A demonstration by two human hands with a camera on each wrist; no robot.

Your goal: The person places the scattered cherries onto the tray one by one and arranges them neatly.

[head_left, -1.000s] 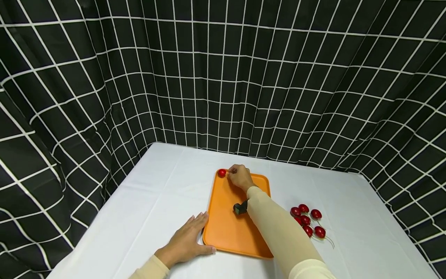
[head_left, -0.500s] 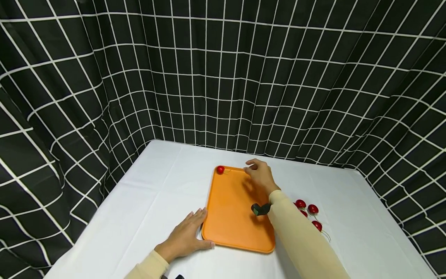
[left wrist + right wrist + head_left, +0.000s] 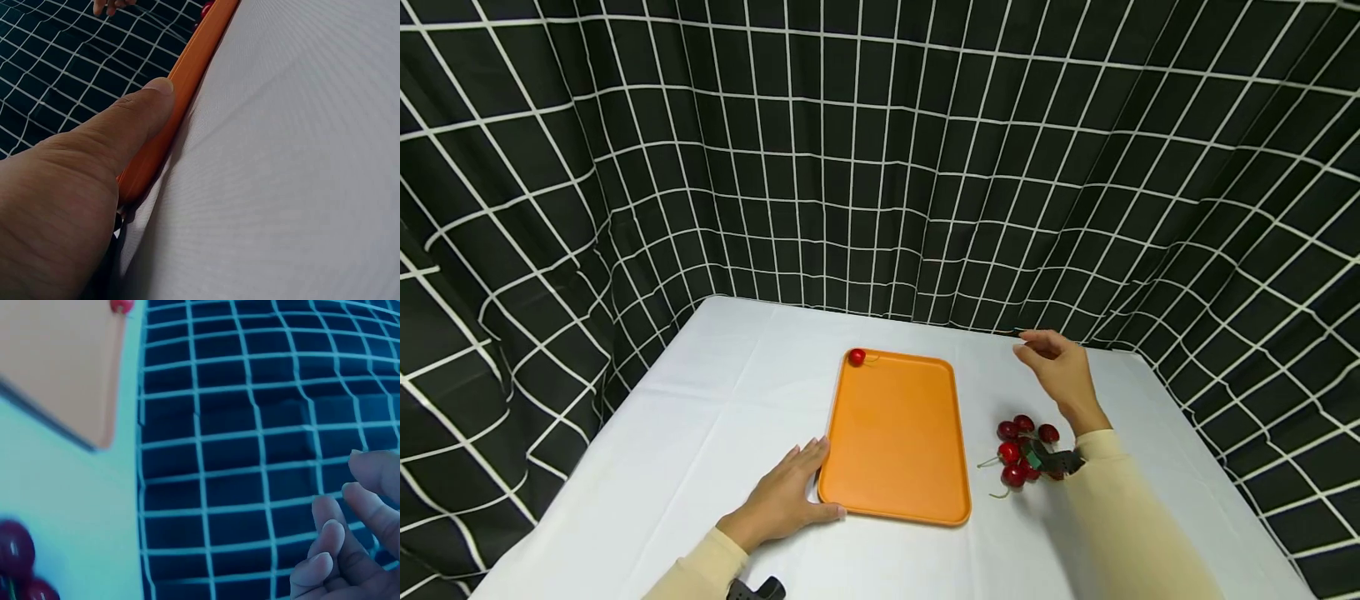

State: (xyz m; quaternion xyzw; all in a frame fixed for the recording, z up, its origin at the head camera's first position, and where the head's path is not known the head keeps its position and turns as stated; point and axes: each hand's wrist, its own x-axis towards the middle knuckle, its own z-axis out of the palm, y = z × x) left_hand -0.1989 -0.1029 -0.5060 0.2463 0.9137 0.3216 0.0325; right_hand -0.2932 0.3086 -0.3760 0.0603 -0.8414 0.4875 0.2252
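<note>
Left hand [image 3: 782,500] flat on the surface [image 3: 715,400], fingers straight, thumb against the tray [image 3: 891,433] at its 7 o'clock corner. Right hand [image 3: 1060,371] empty, fingers loosely curled, above the cherries [image 3: 1022,454] at 3 o'clock of the tray. Best to descend, pinch one cherry by its body, keep tray braced.

Right hand [image 3: 1063,371] off tray [image 3: 891,492]

Tray [image 3: 895,442] sits mid-table [image 3: 715,400], one cherry [image 3: 856,357] in its eleven o'clock corner. At three o'clock of the tray, a cherry cluster [image 3: 1021,454] lies on the table. Left hand [image 3: 782,498] rests at the tray's seven o'clock edge; right hand [image 3: 1060,371] hangs at one o'clock, beyond the cluster.
</note>
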